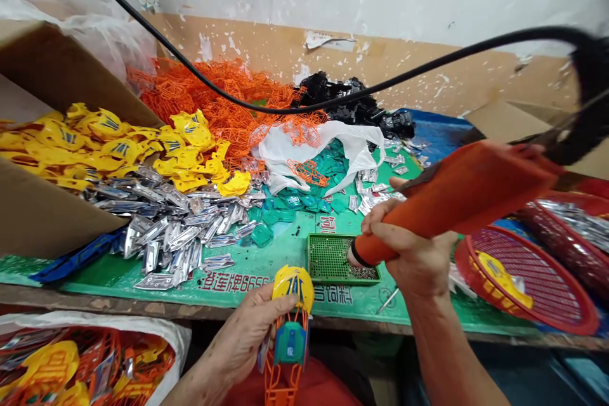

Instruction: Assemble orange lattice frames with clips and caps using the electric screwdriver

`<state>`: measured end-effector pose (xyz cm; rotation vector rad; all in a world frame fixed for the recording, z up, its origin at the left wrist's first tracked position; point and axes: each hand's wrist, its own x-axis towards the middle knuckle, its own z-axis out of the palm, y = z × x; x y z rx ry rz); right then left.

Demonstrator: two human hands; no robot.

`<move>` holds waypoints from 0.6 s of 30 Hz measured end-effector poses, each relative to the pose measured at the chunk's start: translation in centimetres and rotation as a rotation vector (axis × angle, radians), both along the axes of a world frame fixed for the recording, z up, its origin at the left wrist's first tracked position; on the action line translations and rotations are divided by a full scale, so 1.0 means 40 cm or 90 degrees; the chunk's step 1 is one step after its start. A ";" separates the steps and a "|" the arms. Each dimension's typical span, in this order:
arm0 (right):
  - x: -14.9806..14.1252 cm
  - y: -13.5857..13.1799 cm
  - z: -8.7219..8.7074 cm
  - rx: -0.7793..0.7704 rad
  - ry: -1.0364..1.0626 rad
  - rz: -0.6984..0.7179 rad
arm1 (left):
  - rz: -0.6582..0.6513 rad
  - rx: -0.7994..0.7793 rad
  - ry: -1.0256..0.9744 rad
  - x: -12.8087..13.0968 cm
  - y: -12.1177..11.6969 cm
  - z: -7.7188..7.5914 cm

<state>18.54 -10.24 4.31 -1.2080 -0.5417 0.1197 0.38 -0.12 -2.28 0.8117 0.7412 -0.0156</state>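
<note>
My left hand (250,323) is closed around a plastic toy assembly (290,344), held low at the table's front edge. It has a yellow end with a dark emblem, an orange frame and a teal-green middle piece. In my right hand (413,254) is an orange-red power screwdriver (442,196), its fingers wrapped round the body. The tool slants down to the left, and its nose is in a small green mesh tray (328,276) of tiny metal screws (364,271). The bit itself cannot be made out.
Yellow parts (109,139), silvery pieces (185,235), an orange frame pile (214,89) and black parts (352,98) cover the left and back. A black cable (285,110) arcs across. At right stands a red basket (537,279); bottom left, a filled white sack (178,342).
</note>
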 end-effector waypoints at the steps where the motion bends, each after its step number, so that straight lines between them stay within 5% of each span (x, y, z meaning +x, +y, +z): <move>1: 0.008 -0.003 -0.012 -0.018 -0.004 -0.004 | -0.003 0.004 0.002 0.000 0.001 0.001; 18: 0.021 -0.025 -0.079 -0.122 -0.007 0.008 | -0.007 -0.015 0.020 -0.003 -0.005 -0.011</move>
